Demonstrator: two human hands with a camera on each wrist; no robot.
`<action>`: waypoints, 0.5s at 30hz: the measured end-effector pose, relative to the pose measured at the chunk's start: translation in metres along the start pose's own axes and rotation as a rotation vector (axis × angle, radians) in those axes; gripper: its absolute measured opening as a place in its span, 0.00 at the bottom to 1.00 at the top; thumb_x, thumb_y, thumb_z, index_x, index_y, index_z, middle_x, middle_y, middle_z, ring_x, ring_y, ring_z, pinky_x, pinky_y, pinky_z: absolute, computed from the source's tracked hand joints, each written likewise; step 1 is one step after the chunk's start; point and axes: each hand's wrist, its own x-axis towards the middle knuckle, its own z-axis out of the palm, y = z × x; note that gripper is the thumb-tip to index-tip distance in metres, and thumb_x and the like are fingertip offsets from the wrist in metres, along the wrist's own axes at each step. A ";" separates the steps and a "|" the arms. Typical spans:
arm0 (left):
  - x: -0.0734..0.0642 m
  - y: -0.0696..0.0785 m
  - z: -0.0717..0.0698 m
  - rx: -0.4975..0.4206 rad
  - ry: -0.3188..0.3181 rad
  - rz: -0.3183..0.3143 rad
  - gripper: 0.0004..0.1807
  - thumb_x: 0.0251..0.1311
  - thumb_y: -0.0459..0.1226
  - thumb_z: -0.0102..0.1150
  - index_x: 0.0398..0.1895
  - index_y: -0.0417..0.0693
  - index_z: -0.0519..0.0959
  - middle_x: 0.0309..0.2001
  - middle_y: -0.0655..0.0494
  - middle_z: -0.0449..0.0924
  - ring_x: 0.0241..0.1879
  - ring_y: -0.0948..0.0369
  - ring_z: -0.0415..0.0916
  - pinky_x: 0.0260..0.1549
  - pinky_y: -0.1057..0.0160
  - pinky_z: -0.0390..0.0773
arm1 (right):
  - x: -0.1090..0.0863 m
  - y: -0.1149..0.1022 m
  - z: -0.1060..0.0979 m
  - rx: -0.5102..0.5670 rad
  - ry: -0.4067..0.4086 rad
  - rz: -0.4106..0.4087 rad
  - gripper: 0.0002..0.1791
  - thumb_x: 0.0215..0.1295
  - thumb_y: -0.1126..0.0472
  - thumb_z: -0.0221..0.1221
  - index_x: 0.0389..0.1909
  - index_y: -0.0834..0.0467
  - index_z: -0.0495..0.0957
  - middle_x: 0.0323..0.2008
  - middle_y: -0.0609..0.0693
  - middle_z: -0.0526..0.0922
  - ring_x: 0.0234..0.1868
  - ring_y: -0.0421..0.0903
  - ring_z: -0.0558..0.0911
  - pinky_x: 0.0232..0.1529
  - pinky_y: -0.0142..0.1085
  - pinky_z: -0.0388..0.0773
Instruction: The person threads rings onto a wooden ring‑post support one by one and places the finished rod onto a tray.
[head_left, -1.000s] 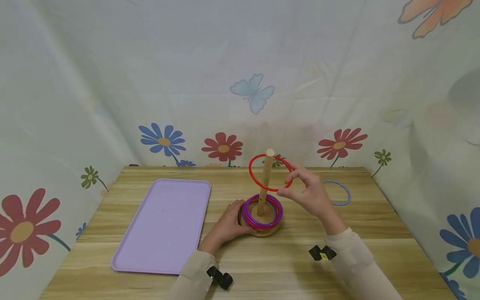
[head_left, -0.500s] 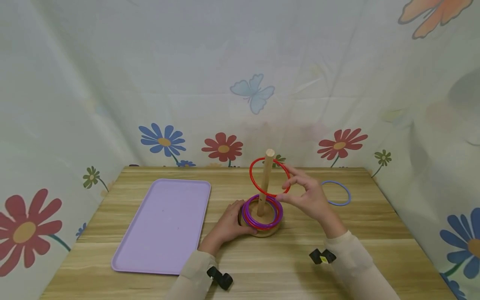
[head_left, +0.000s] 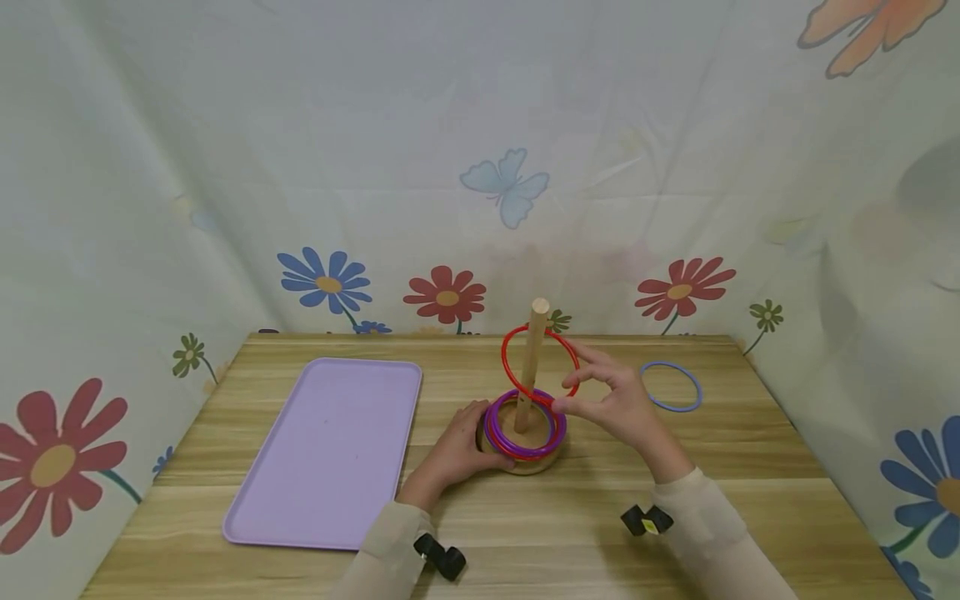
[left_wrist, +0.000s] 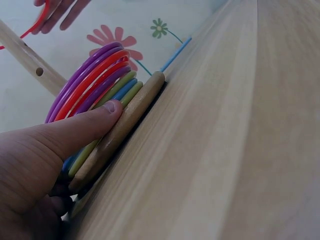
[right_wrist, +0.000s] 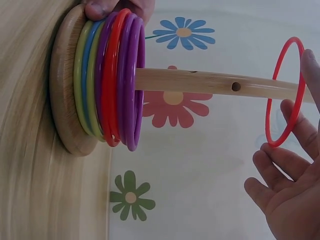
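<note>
My right hand [head_left: 618, 400] pinches a red ring [head_left: 503, 360] between thumb and fingers. This ring is tilted and encircles the upright wooden peg [head_left: 533, 350], above the stacked rings. Round the foot of the peg lies a stack of purple, red, blue and olive-green rings [right_wrist: 131, 80]. They rest on the round wooden base [right_wrist: 65, 100]. My left hand [head_left: 459, 446] grips the left side of this base; in the left wrist view its thumb [left_wrist: 95, 122] presses on the base edge and the lowest rings. Its other fingers are mostly hidden.
A blue ring [head_left: 701, 390] lies flat on the wooden table [head_left: 600, 533], right of and behind the right hand. To the left is a lilac tray [head_left: 330, 450]. A flower-printed cloth [head_left: 390, 167] hangs behind the table and along both sides.
The red ring has come down along the peg, with the right hand lowering it and shifting slightly left. My left hand and the base have stayed in place.
</note>
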 end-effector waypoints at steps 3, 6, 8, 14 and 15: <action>0.000 -0.001 0.000 -0.002 0.001 -0.002 0.59 0.45 0.49 0.87 0.78 0.38 0.64 0.75 0.41 0.68 0.76 0.42 0.61 0.78 0.41 0.57 | -0.002 0.001 0.000 0.003 -0.008 0.013 0.14 0.51 0.66 0.81 0.35 0.51 0.89 0.71 0.58 0.76 0.75 0.63 0.70 0.69 0.68 0.69; 0.000 -0.001 0.000 -0.005 0.006 0.005 0.60 0.45 0.49 0.87 0.78 0.37 0.64 0.75 0.39 0.67 0.77 0.42 0.60 0.79 0.40 0.55 | -0.003 0.003 0.001 0.010 -0.019 0.019 0.14 0.52 0.65 0.81 0.36 0.50 0.89 0.72 0.56 0.76 0.75 0.61 0.70 0.69 0.67 0.69; 0.000 -0.001 0.000 -0.003 0.006 0.005 0.59 0.45 0.49 0.87 0.78 0.37 0.64 0.75 0.39 0.68 0.77 0.42 0.60 0.79 0.41 0.53 | -0.004 0.004 0.002 0.008 -0.025 0.022 0.13 0.52 0.64 0.81 0.36 0.49 0.89 0.72 0.54 0.76 0.75 0.60 0.70 0.69 0.66 0.70; 0.000 -0.001 0.000 -0.007 0.008 0.005 0.58 0.44 0.50 0.87 0.77 0.41 0.66 0.73 0.42 0.70 0.75 0.43 0.63 0.77 0.41 0.60 | -0.008 0.008 0.003 -0.014 -0.033 0.028 0.13 0.51 0.63 0.81 0.36 0.49 0.89 0.72 0.55 0.76 0.75 0.62 0.70 0.70 0.67 0.68; 0.001 -0.001 0.000 -0.010 0.009 0.007 0.58 0.44 0.50 0.87 0.77 0.41 0.66 0.72 0.43 0.71 0.74 0.44 0.64 0.76 0.41 0.62 | -0.008 0.009 0.004 -0.017 -0.034 0.029 0.13 0.51 0.64 0.81 0.36 0.49 0.89 0.72 0.56 0.76 0.75 0.63 0.70 0.70 0.68 0.68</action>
